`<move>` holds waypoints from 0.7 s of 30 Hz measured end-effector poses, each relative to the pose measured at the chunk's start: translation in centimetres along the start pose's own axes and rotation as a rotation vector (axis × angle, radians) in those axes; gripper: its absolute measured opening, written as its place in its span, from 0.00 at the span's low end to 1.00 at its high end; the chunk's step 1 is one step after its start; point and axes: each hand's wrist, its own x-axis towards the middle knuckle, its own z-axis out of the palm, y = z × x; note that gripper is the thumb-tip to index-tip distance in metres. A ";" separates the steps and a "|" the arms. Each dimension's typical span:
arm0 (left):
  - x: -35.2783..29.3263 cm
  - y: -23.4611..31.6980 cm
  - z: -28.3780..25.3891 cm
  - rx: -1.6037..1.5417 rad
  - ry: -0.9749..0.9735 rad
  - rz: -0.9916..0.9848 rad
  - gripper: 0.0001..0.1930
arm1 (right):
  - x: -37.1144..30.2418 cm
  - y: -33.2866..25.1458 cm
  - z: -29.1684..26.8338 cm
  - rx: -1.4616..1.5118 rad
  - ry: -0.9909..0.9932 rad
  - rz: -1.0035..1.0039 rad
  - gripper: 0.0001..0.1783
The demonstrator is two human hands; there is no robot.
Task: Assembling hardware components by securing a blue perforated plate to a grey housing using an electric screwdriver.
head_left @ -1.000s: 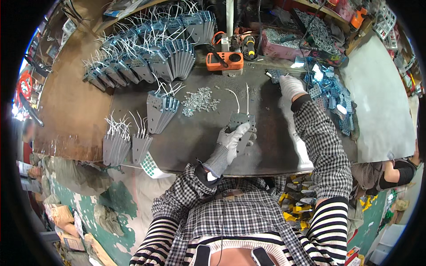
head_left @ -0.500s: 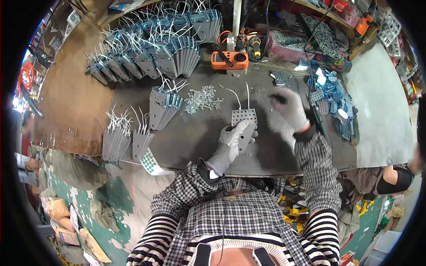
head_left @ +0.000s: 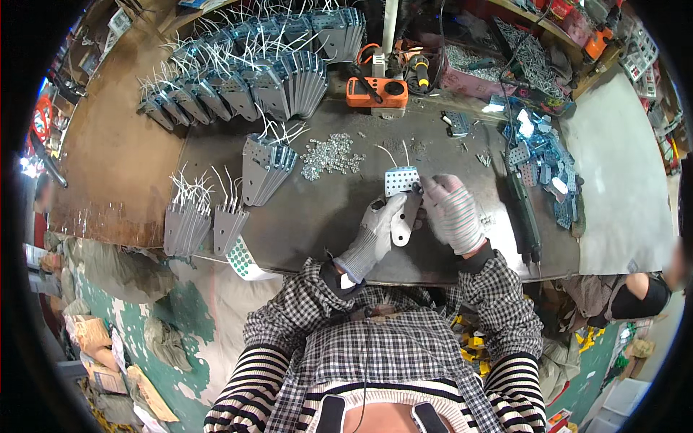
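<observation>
My left hand (head_left: pixel 373 232), in a grey glove, grips a flat grey metal bracket (head_left: pixel 402 229) with a round hole near its tapered lower end. At the bracket's top sits a small perforated plate (head_left: pixel 401 180), with two white wires rising from it. My right hand (head_left: pixel 458 215), in a pale striped glove, is closed at the right edge of that plate. Whatever its fingertips hold is too small to make out. Loose nuts (head_left: pixel 330 156) lie in a pile to the left of the plate. A screwdriver-like power tool (head_left: pixel 525 216) lies to the right of my right hand.
Rows of similar wired brackets (head_left: pixel 274 90) stand at the back left. Smaller groups of brackets (head_left: pixel 268 172) are nearer on the left. Bluish perforated plates (head_left: pixel 538 155) are heaped at the right. An orange device (head_left: pixel 377 93) stands at the back, beside a bin of screws (head_left: pixel 473 65).
My right hand has come left and down to the bracket's plate. The bracket has turned slightly in my left hand. The power tool has moved downward beside my right hand.
</observation>
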 end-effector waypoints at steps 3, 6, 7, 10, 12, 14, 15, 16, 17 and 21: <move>-0.2 0.0 -0.2 0.051 -0.007 -0.001 0.17 | 1.4 -1.7 -1.3 0.317 -0.027 0.256 0.14; -0.3 -0.5 0.6 0.205 0.058 0.028 0.14 | 2.4 -2.9 -1.0 0.333 -0.077 0.177 0.09; -0.2 -0.7 0.9 0.315 0.108 0.089 0.14 | 2.6 -2.9 -0.9 0.293 -0.123 0.111 0.08; -0.5 -0.1 1.9 0.295 0.117 0.059 0.13 | 2.6 -2.6 -0.5 0.174 -0.077 0.095 0.08; -0.8 0.5 2.0 0.257 0.112 0.022 0.13 | 2.5 -2.5 -0.3 0.113 -0.041 0.082 0.08; -0.7 1.0 1.3 0.300 -0.136 0.002 0.13 | 2.3 -1.9 -0.1 -0.021 0.002 -0.066 0.12; -0.5 1.2 1.3 0.303 -0.136 0.001 0.13 | 2.2 -1.8 0.0 -0.020 0.004 -0.064 0.12; -0.2 1.6 1.5 0.106 -0.264 0.004 0.12 | 2.1 -1.7 -0.1 -0.031 0.001 -0.074 0.14; 0.0 1.8 1.7 -0.091 -0.391 0.006 0.12 | 1.9 -1.5 -0.1 -0.042 0.000 -0.084 0.17; 3.2 2.1 0.2 0.119 -0.540 0.044 0.22 | 1.4 -0.9 0.8 -0.037 0.028 0.050 0.31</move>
